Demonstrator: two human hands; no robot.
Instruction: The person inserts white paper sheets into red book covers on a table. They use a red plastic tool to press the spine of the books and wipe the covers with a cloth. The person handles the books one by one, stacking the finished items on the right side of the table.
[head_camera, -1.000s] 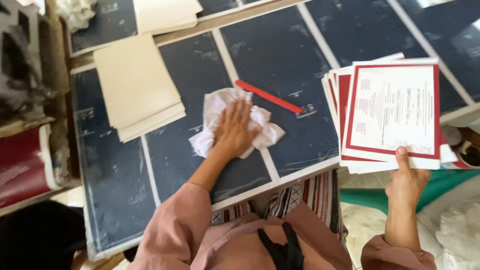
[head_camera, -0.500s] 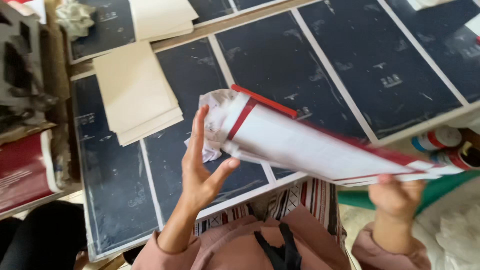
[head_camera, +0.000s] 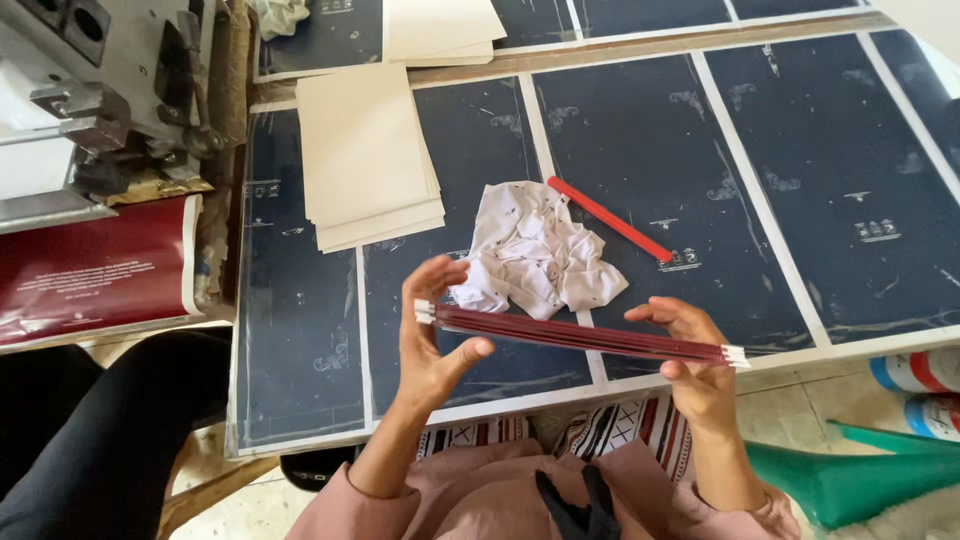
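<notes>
Head view showed my left hand (head_camera: 432, 335) and right hand (head_camera: 695, 365) gripping a stack of red-and-white sheets (head_camera: 580, 336) edge-on between them, fingers closed around each end, low in the centre of the frame above the table's near edge. Just behind it lay a crumpled white cloth (head_camera: 535, 260) on the dark blue table (head_camera: 800, 180), a red stick (head_camera: 608, 218) beside it. A pile of cream cards (head_camera: 365, 155) sat upper left.

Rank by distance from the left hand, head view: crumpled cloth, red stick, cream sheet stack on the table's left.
From the left hand:
1. Crumpled cloth, just right of it and farther up the table.
2. Cream sheet stack, up and left.
3. Red stick, beyond the cloth, to the right.
</notes>
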